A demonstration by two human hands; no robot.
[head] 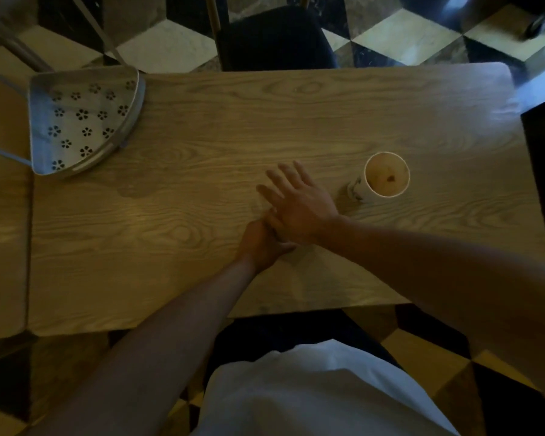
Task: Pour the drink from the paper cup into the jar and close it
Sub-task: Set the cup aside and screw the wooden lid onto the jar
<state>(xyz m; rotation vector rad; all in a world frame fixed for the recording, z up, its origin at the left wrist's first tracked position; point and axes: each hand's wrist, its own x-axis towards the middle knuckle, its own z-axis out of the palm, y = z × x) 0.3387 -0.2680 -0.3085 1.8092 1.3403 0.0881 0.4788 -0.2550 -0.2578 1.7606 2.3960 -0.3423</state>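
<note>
A white paper cup point(386, 176) stands upright on the wooden table point(186, 184), right of centre, filled with a light brown drink. My right hand point(299, 204) hovers palm down just left of the cup, fingers spread and straight, and does not touch the cup. Under its palm my left hand point(260, 243) curls around something low. Only a faint glassy edge of what looks like the jar point(258, 207) shows past the hands. The rest of the jar and any lid are hidden.
A perforated metal tray point(76, 121) with flower-shaped holes overhangs the table's far left corner. A dark chair point(274, 39) stands across the table. A second wooden tabletop point(4, 215) adjoins on the left. The floor has checkered tiles.
</note>
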